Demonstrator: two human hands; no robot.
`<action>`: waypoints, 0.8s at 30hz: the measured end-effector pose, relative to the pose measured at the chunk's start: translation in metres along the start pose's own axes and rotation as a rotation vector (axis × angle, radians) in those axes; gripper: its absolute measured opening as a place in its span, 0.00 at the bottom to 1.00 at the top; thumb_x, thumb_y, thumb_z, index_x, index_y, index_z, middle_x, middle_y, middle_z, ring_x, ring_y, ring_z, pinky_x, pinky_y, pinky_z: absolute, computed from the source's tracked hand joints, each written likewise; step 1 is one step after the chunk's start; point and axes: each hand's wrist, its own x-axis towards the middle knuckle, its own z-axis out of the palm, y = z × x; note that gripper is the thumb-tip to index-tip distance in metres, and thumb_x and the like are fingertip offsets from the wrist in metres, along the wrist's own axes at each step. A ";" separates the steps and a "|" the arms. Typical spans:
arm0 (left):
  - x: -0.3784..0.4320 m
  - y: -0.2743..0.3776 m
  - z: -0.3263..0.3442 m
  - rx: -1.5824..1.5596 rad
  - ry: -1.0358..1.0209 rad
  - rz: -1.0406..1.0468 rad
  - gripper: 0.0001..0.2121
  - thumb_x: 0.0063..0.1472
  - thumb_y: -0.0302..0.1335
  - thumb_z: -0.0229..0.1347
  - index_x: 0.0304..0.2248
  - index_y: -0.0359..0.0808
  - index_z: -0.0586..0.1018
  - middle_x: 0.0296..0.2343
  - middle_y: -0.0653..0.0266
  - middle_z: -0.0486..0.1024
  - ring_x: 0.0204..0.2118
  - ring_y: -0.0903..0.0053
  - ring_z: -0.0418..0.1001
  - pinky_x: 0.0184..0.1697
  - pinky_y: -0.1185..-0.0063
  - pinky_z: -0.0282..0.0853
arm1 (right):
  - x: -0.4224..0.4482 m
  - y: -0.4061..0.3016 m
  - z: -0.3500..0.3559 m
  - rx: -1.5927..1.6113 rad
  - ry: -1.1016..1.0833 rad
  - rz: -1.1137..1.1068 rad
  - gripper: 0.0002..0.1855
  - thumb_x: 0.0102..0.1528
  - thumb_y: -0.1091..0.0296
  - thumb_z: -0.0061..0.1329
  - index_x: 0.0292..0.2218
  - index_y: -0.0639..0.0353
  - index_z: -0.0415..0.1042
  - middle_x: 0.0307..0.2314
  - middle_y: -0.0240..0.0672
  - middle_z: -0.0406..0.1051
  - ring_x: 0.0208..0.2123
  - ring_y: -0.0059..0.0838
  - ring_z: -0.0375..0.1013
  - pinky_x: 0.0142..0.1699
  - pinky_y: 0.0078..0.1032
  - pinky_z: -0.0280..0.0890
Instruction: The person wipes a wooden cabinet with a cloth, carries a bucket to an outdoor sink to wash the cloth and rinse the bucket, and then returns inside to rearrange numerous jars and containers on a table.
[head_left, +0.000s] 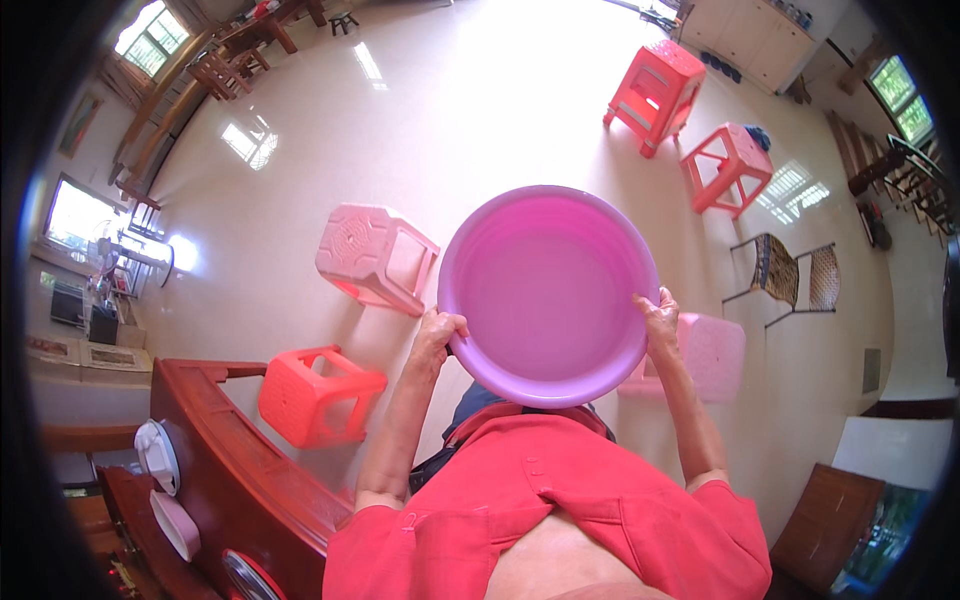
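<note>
A round purple plastic basin (551, 300) is held in front of my body, over the tiled floor. My left hand (439, 335) grips its rim at the left, with the thumb over the inner edge. At the opposite side my right hand (658, 319) holds the rim in the same way. Inside, the basin looks smooth; whether there is water in it I cannot tell. A faded pink plastic stool (360, 244) stands beyond my left hand. Another pale pink stool (712, 356) is partly hidden behind my right forearm.
An orange-red stool (292, 394) stands beside a dark red wooden table (225, 435) at the left. Two more plastic stools, a taller red one (664, 82) and one with a dark item on top (731, 169), stand ahead on the right, near a woven chair (780, 266).
</note>
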 end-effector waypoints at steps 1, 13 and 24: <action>0.020 0.025 0.004 0.025 0.045 -0.050 0.09 0.40 0.23 0.48 0.25 0.29 0.71 0.16 0.63 0.67 0.17 0.77 0.66 0.18 0.81 0.63 | 0.026 -0.005 0.015 -0.003 -0.013 -0.016 0.07 0.46 0.77 0.49 0.30 0.61 0.65 0.23 0.32 0.69 0.23 0.17 0.67 0.28 0.17 0.64; 0.332 0.198 -0.006 -0.027 -0.017 -0.045 0.13 0.37 0.21 0.49 0.28 0.29 0.69 0.15 0.63 0.67 0.13 0.76 0.65 0.13 0.81 0.61 | 0.331 -0.052 0.175 -0.167 0.033 -0.035 0.13 0.46 0.75 0.51 0.34 0.64 0.63 0.27 0.37 0.70 0.26 0.21 0.70 0.30 0.19 0.66; 0.595 0.336 -0.043 -0.136 0.010 -0.072 0.15 0.33 0.17 0.48 0.28 0.28 0.71 0.16 0.61 0.68 0.16 0.73 0.67 0.16 0.77 0.65 | 0.602 -0.093 0.350 -0.157 -0.036 -0.002 0.10 0.41 0.79 0.44 0.30 0.63 0.63 0.21 0.32 0.67 0.22 0.20 0.67 0.27 0.19 0.65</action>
